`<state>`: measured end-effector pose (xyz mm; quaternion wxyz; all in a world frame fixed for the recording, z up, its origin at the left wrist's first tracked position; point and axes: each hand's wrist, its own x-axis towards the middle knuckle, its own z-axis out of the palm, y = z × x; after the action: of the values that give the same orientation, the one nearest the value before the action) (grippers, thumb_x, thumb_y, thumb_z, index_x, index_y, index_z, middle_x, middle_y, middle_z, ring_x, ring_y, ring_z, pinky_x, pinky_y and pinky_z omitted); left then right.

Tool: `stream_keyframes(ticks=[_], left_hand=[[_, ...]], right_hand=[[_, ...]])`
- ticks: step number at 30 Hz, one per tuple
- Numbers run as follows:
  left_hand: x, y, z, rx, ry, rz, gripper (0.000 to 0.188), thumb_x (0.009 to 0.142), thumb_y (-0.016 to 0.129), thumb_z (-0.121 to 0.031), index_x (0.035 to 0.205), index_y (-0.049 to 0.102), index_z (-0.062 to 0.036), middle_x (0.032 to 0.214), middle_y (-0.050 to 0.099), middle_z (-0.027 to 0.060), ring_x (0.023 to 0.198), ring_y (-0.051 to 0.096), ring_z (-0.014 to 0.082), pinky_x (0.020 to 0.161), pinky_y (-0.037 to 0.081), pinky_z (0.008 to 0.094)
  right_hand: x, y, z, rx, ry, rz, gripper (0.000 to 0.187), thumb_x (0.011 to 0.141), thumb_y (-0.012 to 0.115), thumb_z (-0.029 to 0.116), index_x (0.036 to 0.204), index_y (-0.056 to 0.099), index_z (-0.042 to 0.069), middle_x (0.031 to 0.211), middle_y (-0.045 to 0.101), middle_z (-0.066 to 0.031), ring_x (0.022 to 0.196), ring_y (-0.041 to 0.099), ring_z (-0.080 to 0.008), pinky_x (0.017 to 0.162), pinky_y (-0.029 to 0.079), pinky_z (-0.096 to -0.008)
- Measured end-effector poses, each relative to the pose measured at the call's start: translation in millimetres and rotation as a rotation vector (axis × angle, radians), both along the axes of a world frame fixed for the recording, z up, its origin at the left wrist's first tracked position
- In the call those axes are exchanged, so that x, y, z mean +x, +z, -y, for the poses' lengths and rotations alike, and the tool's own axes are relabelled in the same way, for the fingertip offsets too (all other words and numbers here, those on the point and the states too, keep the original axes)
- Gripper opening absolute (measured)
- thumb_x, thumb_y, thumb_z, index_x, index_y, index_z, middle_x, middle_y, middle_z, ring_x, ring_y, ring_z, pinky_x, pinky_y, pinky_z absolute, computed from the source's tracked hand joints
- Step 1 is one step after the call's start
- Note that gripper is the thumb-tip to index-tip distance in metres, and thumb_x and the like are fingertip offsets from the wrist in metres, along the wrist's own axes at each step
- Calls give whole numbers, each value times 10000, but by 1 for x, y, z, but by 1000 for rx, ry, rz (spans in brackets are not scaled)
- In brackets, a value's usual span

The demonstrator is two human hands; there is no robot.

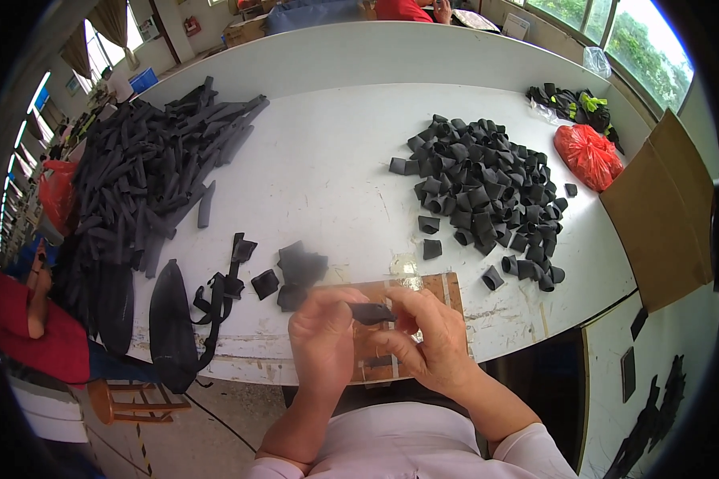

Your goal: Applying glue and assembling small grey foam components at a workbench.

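A small black fabric piece (366, 313) is stretched between my two hands, above a brown wooden board (449, 289) at the table's front edge. Its left end is pinched in my left hand (321, 334). The fingers and thumb of my right hand (433, 339) are closed about its right end. Just beyond my left hand lie several flat black fabric pieces (302, 263). A single black piece (265, 283) rests to their left. The far right of the table carries a large heap of short black fabric loops (483, 180).
Long black strips (148, 160) are piled at the left. Near them lie a black pouch-like piece (172, 323) and a black strap (214, 319). A red plastic bag (588, 156) and a cardboard sheet (661, 211) stand right. Another person in red (40, 327) is at the left.
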<state>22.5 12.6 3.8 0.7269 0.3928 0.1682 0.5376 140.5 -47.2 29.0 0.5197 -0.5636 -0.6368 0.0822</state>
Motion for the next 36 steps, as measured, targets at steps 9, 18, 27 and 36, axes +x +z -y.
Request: stream_keyframes(ticks=[9, 18, 27, 36], left_hand=[[-1, 3, 13, -113, 63, -2, 115, 859, 519, -98, 852, 550, 13, 852, 574, 99, 809, 510, 157, 790, 388, 286], [-7, 1, 11, 81, 57, -235, 74, 827, 555, -52, 841, 540, 20, 858, 562, 85, 781, 497, 119, 753, 385, 238], [-8, -2, 8, 386, 214, -383, 42, 840, 528, -19, 865, 520, 13, 858, 542, 62, 753, 472, 94, 676, 381, 215], [-10, -1, 10, 289, 188, -303, 53, 841, 521, -13, 882, 510, 19, 880, 556, 95, 797, 512, 125, 730, 415, 233]], right_hand=[[7, -13, -11, 116, 0, 121, 128, 750, 606, 6, 877, 592, 9, 655, 538, -84, 508, 503, -182, 452, 398, -274], [4, -22, 3, -315, 226, -1041, 143, 840, 554, 94, 893, 609, -28, 706, 608, -79, 556, 547, -105, 489, 452, -221], [17, -8, -3, -402, 350, -1417, 84, 739, 558, -33, 812, 593, -10, 700, 596, -104, 539, 542, -126, 474, 443, -217], [15, -35, -5, -74, 626, -1825, 97, 755, 510, -24, 836, 556, 4, 730, 555, -110, 551, 479, -139, 471, 384, -237]])
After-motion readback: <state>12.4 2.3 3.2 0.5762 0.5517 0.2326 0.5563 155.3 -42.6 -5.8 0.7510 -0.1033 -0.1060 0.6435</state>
